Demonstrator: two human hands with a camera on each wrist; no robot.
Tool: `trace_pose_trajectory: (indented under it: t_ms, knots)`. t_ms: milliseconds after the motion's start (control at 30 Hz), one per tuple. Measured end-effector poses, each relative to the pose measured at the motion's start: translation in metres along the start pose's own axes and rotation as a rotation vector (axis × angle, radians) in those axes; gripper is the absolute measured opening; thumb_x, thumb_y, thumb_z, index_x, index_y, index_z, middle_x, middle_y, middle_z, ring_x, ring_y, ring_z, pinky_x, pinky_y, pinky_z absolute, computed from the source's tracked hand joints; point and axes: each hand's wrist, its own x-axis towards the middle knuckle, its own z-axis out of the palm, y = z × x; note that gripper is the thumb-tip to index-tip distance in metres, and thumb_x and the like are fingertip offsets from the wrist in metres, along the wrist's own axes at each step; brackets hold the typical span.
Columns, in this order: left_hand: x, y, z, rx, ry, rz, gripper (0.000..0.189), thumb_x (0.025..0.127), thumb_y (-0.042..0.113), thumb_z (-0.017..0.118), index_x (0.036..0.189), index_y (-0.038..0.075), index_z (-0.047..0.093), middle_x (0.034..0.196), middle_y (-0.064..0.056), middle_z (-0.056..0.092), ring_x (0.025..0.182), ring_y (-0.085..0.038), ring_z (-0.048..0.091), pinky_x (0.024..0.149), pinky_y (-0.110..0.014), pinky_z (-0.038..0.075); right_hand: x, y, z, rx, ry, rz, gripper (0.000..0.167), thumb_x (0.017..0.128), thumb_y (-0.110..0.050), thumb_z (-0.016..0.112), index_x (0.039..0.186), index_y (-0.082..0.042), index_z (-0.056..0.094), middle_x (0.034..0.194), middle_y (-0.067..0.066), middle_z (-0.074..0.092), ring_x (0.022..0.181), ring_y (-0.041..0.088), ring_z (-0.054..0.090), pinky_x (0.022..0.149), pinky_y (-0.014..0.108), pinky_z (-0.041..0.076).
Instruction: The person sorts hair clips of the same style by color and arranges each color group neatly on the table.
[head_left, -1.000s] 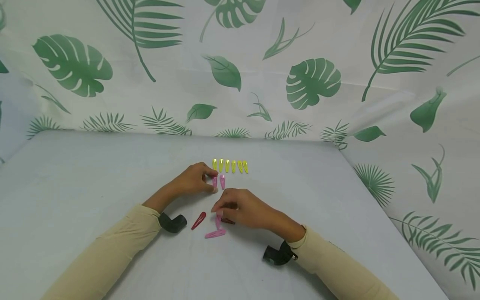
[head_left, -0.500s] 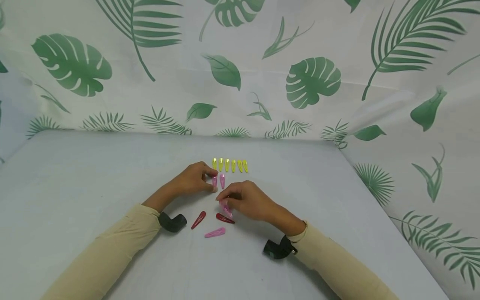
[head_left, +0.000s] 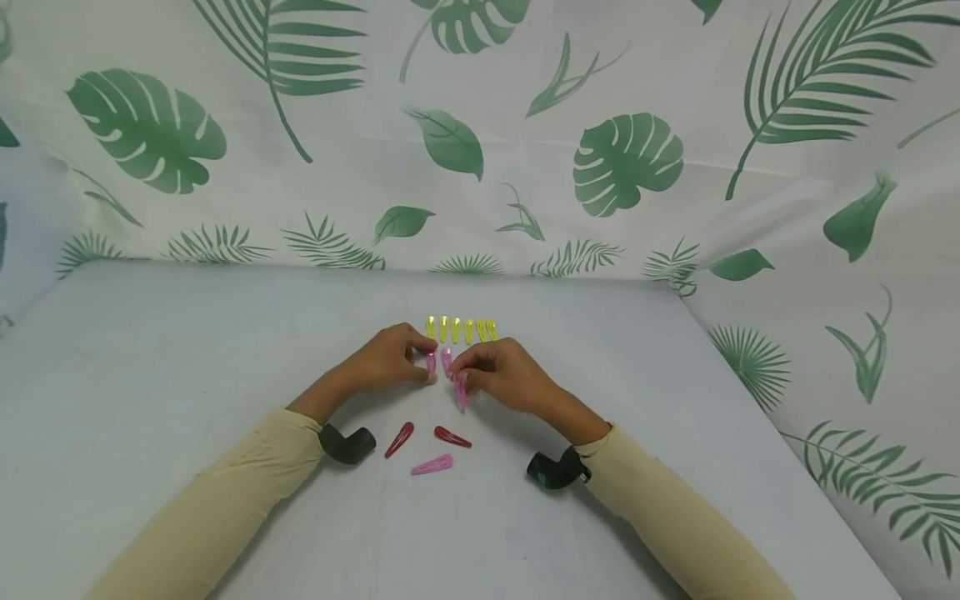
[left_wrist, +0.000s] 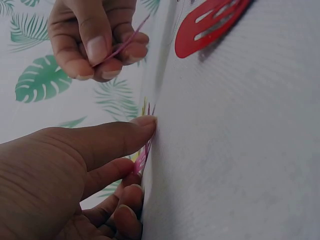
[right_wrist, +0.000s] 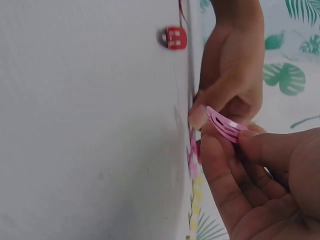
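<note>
In the head view, my left hand (head_left: 384,358) rests on the table with thumb and index finger at the two ends of a pink snap hair clip (head_left: 431,362). A second pink clip (head_left: 447,359) lies just right of it. My right hand (head_left: 512,379) pinches another pink hair clip (head_left: 461,392) by thumb and fingers, held above the table near that pair; its slotted face shows in the right wrist view (right_wrist: 227,126). Behind the pink pair runs a row of several yellow clips (head_left: 456,330).
Nearer the person lie two red hair clips, a left one (head_left: 399,439) and a right one (head_left: 453,437), with one pink clip (head_left: 432,465) in front of them. A leaf-patterned cloth (head_left: 450,192) stands behind the white table (head_left: 225,333).
My right hand has lifted a pink clip from beside the red ones and carried it forward toward the pink pair. The left hand has stayed in place.
</note>
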Motion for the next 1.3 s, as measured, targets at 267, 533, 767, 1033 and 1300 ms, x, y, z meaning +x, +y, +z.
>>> trace_pose_trajectory:
  t_ms: [267, 533, 767, 1033, 1300]
  knots:
    - [0.0, 0.001, 0.0, -0.007, 0.009, 0.018, 0.05, 0.08, 0.014, 0.079, 0.124, -0.002, 0.064, 0.106, -0.008, 0.059, 0.088, -0.02, 0.052, 0.076, -0.032, 0.043, 0.013, 0.008, -0.003, -0.089, 0.035, -0.037, 0.014, 0.09, 0.004, 0.063, 0.098, 0.001, 0.074, 0.09, 0.004, 0.072, 0.082, 0.013, 0.062, 0.074, 0.026, 0.05]
    - [0.0, 0.0, 0.0, -0.012, 0.011, 0.024, 0.05, 0.08, 0.014, 0.079, 0.124, -0.003, 0.064, 0.106, -0.008, 0.059, 0.087, -0.019, 0.052, 0.075, -0.031, 0.044, 0.027, 0.014, -0.006, -0.159, 0.084, 0.018, 0.015, 0.089, 0.003, 0.063, 0.095, -0.002, 0.076, 0.09, 0.005, 0.07, 0.072, 0.014, 0.063, 0.066, 0.027, 0.05]
    - [0.0, 0.001, 0.0, -0.017, 0.007, 0.027, 0.05, 0.079, 0.013, 0.079, 0.124, -0.004, 0.064, 0.105, -0.009, 0.059, 0.086, -0.019, 0.052, 0.074, -0.031, 0.044, 0.036, 0.019, -0.008, -0.212, 0.084, 0.051, 0.015, 0.088, 0.003, 0.063, 0.093, -0.003, 0.076, 0.09, 0.004, 0.071, 0.083, 0.014, 0.062, 0.074, 0.027, 0.049]
    - [-0.002, 0.003, 0.001, -0.019, 0.008, 0.026, 0.048, 0.079, 0.012, 0.079, 0.122, -0.005, 0.064, 0.104, -0.009, 0.06, 0.086, -0.02, 0.052, 0.074, -0.031, 0.044, 0.04, 0.02, -0.008, -0.247, 0.081, 0.172, 0.009, 0.09, -0.004, 0.067, 0.094, -0.005, 0.075, 0.09, 0.002, 0.068, 0.079, 0.016, 0.056, 0.068, 0.026, 0.047]
    - [-0.003, 0.006, -0.001, -0.012, 0.011, 0.021, 0.047, 0.08, 0.012, 0.079, 0.123, -0.004, 0.065, 0.103, -0.008, 0.059, 0.086, -0.02, 0.052, 0.074, -0.031, 0.044, 0.045, 0.023, -0.009, -0.28, 0.069, 0.202, 0.011, 0.089, -0.004, 0.066, 0.094, -0.006, 0.075, 0.088, 0.002, 0.068, 0.078, 0.016, 0.055, 0.067, 0.027, 0.046]
